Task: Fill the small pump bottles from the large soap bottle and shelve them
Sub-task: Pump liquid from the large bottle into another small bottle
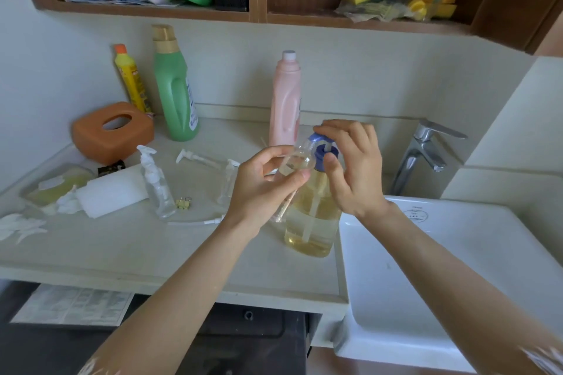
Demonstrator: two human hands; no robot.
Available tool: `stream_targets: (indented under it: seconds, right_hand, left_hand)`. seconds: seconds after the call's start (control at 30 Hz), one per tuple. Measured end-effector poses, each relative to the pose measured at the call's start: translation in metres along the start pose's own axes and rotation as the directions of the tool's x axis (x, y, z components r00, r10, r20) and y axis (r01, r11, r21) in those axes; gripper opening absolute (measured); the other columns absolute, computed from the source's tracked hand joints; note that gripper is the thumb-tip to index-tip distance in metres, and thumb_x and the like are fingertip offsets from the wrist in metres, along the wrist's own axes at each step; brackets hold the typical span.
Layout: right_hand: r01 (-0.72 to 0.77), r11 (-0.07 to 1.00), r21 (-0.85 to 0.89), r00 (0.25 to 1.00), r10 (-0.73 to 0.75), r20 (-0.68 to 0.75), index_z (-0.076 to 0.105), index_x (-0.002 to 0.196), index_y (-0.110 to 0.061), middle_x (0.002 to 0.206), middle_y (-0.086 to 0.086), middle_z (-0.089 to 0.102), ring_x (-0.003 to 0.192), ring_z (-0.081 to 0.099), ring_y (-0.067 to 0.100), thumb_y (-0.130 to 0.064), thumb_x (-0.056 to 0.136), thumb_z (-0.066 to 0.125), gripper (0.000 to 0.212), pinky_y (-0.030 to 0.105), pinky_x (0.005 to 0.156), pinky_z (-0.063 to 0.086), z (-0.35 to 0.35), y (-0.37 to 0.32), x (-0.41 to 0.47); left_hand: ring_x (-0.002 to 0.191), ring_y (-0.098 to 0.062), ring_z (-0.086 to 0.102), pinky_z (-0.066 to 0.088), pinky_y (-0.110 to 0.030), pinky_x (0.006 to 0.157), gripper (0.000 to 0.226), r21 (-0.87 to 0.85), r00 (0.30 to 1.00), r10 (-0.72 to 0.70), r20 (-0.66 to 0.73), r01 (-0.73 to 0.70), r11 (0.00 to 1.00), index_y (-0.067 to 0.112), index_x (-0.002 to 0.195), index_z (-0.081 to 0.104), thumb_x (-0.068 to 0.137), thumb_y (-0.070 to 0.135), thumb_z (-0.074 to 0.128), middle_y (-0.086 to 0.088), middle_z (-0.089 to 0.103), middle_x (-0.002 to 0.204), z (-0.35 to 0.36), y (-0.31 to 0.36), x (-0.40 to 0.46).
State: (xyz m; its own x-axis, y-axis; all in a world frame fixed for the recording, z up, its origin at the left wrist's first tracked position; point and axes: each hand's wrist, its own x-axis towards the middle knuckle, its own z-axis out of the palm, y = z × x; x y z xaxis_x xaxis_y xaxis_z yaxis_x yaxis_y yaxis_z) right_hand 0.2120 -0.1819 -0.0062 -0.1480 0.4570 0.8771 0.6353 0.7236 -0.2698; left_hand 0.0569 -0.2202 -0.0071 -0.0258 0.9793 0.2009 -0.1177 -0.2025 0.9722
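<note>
1. Head view: the large soap bottle (312,216), with amber liquid and a blue pump (323,148), is seen standing on the worktop (128,240) just beside the white sink (457,253).
2. A small clear bottle (297,163) is held tilted by the left hand (262,186), its open mouth brought up against the spout of the blue pump; the fingers (300,176) of this hand are curled round the small bottle.
3. The right hand (350,167) is laid over the pump head, with fingers bent on its top and the thumb against the blue collar, as if to press.
4. The filling step is judged to be in hand; little liquid can be made out in the small bottle, so the step seems early.
5. Left of the soap bottle, another small pump bottle (157,183), capped and clear, is seen upright on the worktop, with a loose white pump (198,158) lying nearby.
6. The shelf (152,9) above the soap bottle is already crowded.
7. For the next move, steady strokes on the pump are called for, with the small mouth kept under the spout so that nothing is spilled.
</note>
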Motion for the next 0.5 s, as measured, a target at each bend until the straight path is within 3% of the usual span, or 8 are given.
stream_targets:
  seconds: [0.27, 0.5]
  right_hand:
    - [0.016, 0.999, 0.039, 0.997, -0.014, -0.072, 0.064, 0.108, 0.005, 0.114, 0.015, 0.062, 0.108, 0.052, 0.028, -0.024, 0.088, 0.039, 0.043, 0.031, 0.1, 0.035, 0.01, -0.002, -0.006]
    - [-0.026, 0.999, 0.026, 0.992, 0.029, -0.124, 0.07, 0.097, 0.001, 0.101, 0.01, 0.067, 0.092, 0.059, 0.031, -0.027, 0.093, 0.037, 0.043, 0.018, 0.091, 0.032, 0.019, 0.001, -0.012]
  left_hand:
    - [0.065, -0.022, 0.063, 0.052, -0.025, 0.052, 0.029, -0.02, 0.999, 0.033, 0.022, -0.033, 0.999, 0.026, 0.093, 0.069, 0.074, 0.007, 0.08, 0.0, 0.074, 0.087, 0.001, 0.002, 0.003]
    - [0.078, -0.012, 0.07, 0.056, -0.026, 0.068, 0.029, 0.076, 0.998, 0.047, -0.03, -0.044, 0.996, 0.027, 0.09, 0.07, 0.063, 0.021, 0.08, 0.001, 0.075, 0.088, -0.002, -0.014, 0.006]
